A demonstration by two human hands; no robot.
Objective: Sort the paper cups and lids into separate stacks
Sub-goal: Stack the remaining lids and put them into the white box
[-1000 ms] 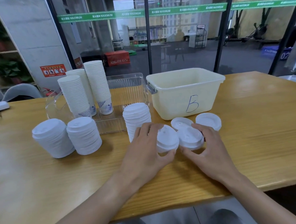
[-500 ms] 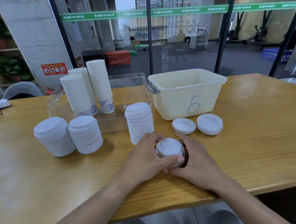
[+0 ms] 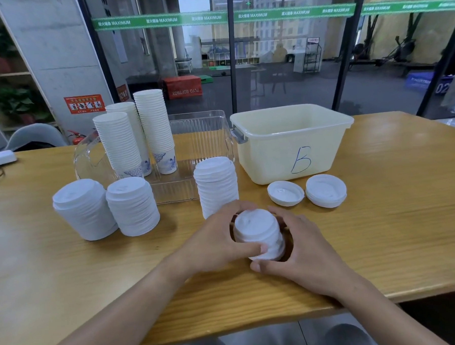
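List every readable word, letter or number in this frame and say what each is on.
"B": handwritten on the cream bin.
"MAXIMUM": repeated along the green strip on the glass wall; the characters beside it are too blurred.
"PLYO SOFTBOX": mirrored, on the red box.
"02": partly cut off, on a blue sign.
Red wall poster: unreadable.

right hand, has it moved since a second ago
Yes. The right hand drew nearer the table's front edge, away from bin B, cupping the small lid stack.
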